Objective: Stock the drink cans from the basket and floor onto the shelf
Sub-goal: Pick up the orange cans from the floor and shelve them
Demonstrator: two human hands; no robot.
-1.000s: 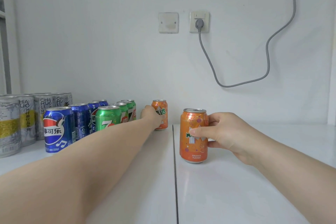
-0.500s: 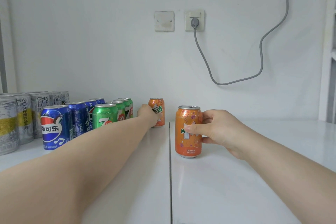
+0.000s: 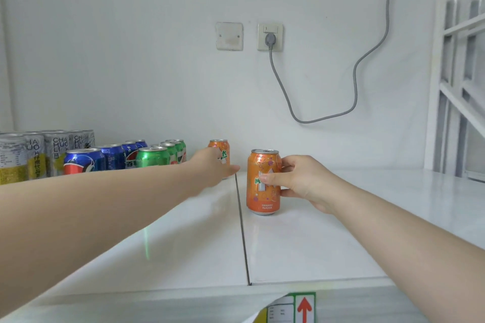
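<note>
Right hand [image 3: 301,183] wrapped round near orange can [image 3: 263,182], upright on shelf [image 3: 328,238]. Left hand [image 3: 214,169] at far orange can [image 3: 220,151], probably loosening, hard to tell. Slide straight back, keep rows tidy.

The near orange can [image 3: 263,182] is showing "ORANGE FLAVOR"; the silver cans [image 3: 56,151] are reading "CHA HUO LI"; a shelf-edge label [image 3: 304,308] is bearing a red arrow.
</note>
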